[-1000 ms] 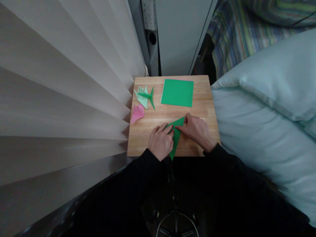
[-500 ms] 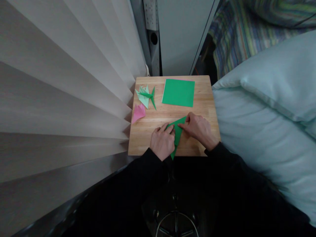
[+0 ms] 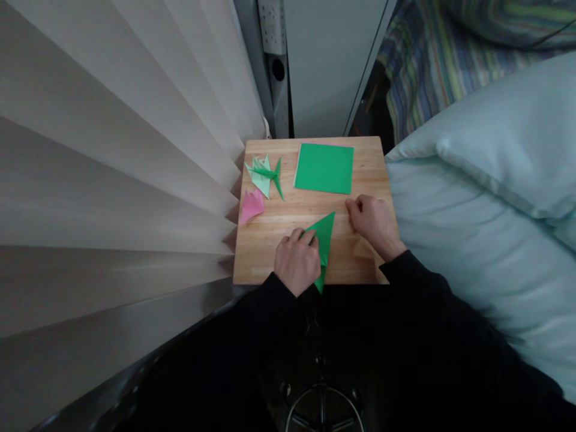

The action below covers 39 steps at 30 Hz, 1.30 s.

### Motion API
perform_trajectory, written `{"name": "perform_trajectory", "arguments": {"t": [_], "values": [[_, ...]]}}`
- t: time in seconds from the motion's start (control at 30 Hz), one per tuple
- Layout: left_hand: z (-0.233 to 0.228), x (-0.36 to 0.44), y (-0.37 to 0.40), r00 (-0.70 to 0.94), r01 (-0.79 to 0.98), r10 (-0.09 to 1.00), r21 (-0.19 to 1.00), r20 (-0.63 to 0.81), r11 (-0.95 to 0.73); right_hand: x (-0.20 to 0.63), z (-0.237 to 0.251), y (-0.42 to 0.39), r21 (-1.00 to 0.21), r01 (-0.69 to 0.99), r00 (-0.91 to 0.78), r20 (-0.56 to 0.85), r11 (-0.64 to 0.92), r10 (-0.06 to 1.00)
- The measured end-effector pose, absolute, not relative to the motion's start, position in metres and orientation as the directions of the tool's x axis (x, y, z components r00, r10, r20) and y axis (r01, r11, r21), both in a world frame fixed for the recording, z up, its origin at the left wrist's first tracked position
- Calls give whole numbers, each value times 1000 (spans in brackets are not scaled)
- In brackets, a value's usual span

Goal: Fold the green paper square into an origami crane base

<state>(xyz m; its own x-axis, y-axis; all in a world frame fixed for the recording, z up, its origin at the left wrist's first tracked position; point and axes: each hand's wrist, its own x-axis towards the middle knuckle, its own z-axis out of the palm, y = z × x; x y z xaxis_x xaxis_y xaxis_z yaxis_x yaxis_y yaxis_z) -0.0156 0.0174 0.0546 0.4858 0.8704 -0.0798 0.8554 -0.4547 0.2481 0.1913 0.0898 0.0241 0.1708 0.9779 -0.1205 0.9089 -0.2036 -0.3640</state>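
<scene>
Pressing down on the folded green paper (image 3: 323,237), the left hand (image 3: 297,262) is acting, it seems, as the weight that is stopping the sheet from sliding or springing open. Its fingers are lying mostly extended and a little bent, covering the paper's left side without pinching it; the thumb is not showing clearly. The paper itself is lying near the front of the wooden tabletop (image 3: 279,216), its upper corner pointing away and to the right, its lower tip reaching just past the near edge — probably because working close to the body is letting both forearms come in comfortably.

The right hand (image 3: 372,223) is resting or hovering just to the right of the paper, apart from it; which of the two, the view is not telling. Its fingers are curling in toward the palm, though how fully they are closing is hidden. Nothing is showing in its grasp. Being so near, it is leaving the right-hand edge uncovered while staying within easy reach.

Farther back, a stack of sheets (image 3: 324,168) is lying flat with green on top, presumably set there to be handy yet out of the way. At the far left, a pale green folded piece (image 3: 261,181), a darker green folded piece (image 3: 273,174) and a pink folded piece (image 3: 252,205) are sitting grouped beside the curtain (image 3: 157,150) — likely sparing the middle for the hands.
</scene>
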Motion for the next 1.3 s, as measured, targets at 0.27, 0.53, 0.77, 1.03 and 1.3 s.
{"name": "perform_trajectory", "arguments": {"t": [0.27, 0.53, 0.77, 1.03, 1.3], "values": [[50, -12, 18, 340, 862, 922, 452, -185, -227, 170, 38, 69, -512, 858, -127, -256, -23, 958], [39, -18, 36, 83, 277, 891, 869, -446, 409, 161, 43, 61, -712, 702, -185, -174, 6, 967], [51, -18, 44, 18, -307, 854, 810, -520, 500, 150, 65, 54, -848, 519, -253, -36, 105, 967], [52, -20, 45, -57, -246, 919, 897, -391, 366, 146, 66, 49, -811, 547, -131, 161, 206, 978], [49, -27, 49, -125, -109, 957, 962, -263, 251, 142, 69, 47, -931, 353, -191, 26, 93, 981]]}}
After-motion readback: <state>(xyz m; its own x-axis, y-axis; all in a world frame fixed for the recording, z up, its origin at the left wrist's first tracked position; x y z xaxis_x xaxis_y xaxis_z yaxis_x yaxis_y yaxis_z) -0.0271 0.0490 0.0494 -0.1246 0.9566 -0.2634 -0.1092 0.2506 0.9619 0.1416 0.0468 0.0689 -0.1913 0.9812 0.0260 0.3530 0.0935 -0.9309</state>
